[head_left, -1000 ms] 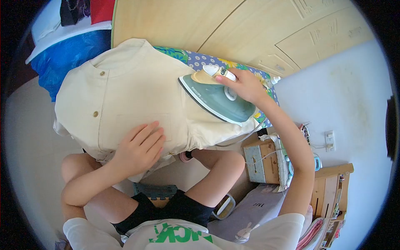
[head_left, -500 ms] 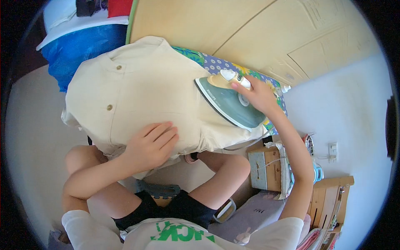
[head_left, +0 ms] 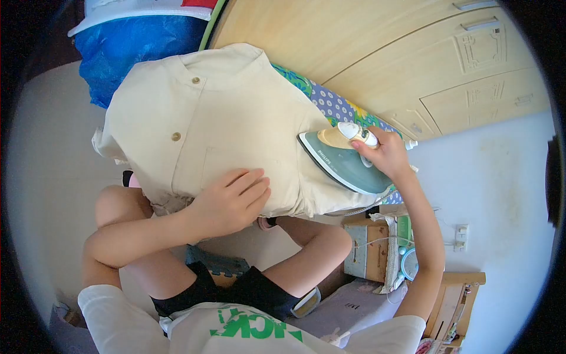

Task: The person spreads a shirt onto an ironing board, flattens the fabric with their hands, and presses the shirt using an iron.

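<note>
With the right hand (head_left: pixel 386 154) gripping the iron (head_left: pixel 342 166), the left hand (head_left: pixel 233 199) lay loose on the shirt (head_left: pixel 244 118) by its pocket (head_left: pixel 233 159), grasping nothing visible. The iron sat at one end of the shirt, over the board (head_left: pixel 324 99). Most of the front (two buttons (head_left: pixel 176 136) showing) seemed smooth already; creases (head_left: pixel 299 193) were left along the near edge.

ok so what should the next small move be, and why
Probably have the left hand smooth the cream garment near the iron: creases show between that hand and the iron, the left hand rests on the garment, and the right hand holds the iron.
</note>
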Motion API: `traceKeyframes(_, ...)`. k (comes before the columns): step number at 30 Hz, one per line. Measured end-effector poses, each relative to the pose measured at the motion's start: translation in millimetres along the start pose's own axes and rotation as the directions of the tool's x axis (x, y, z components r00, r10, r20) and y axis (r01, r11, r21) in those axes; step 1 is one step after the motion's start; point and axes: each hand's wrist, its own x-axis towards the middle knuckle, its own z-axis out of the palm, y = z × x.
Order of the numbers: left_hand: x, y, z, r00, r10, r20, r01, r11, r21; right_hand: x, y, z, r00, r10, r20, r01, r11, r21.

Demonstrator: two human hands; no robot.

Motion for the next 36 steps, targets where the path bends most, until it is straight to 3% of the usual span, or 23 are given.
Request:
traceKeyframes(2,2,1,1,0.999,-0.013,-0.037,0.013,1.0,-0.014,-1,3,8,0.998,-0.05,-0.044,0.05,0.999,0.003)
traceKeyframes(4,3,2,1,0.997,-0.029,-0.076,0.027,0.999,-0.023,-4,5,16,0.994,0.043,-0.105,-0.042,0.999,0.015)
traceKeyframes(10,3,3,3,0.997,-0.02,-0.068,0.018,1.0,-0.025,-3,12,28,0.974,0.128,-0.188,-0.135,0.991,-0.02)
traceKeyframes(14,2,2,3,1.0,-0.02,-0.008,0.02,1.0,-0.019,-1,13,25,0.96,0.197,-0.2,-0.201,0.979,0.0)
traceKeyframes(16,5,1,3,1.0,-0.027,-0.012,0.027,0.999,-0.023,1,13,20,0.958,0.258,-0.126,-0.242,0.961,0.131)
traceKeyframes(21,10,3,2,0.997,-0.042,-0.063,0.04,0.999,-0.035,10,17,22,0.96,0.24,-0.144,-0.215,0.962,0.168)
traceKeyframes(26,10,3,2,0.999,-0.036,0.016,0.037,0.999,-0.029,21,8,21,0.958,0.265,-0.109,-0.254,0.961,0.106)
traceKeyframes(31,11,3,2,0.998,-0.045,0.055,0.048,0.997,-0.056,12,21,22,0.997,0.039,-0.068,-0.029,0.99,0.138)
traceKeyframes(36,14,5,4,0.998,-0.033,0.053,0.035,0.999,-0.037,21,19,26,0.973,0.171,-0.157,-0.163,0.985,0.063)
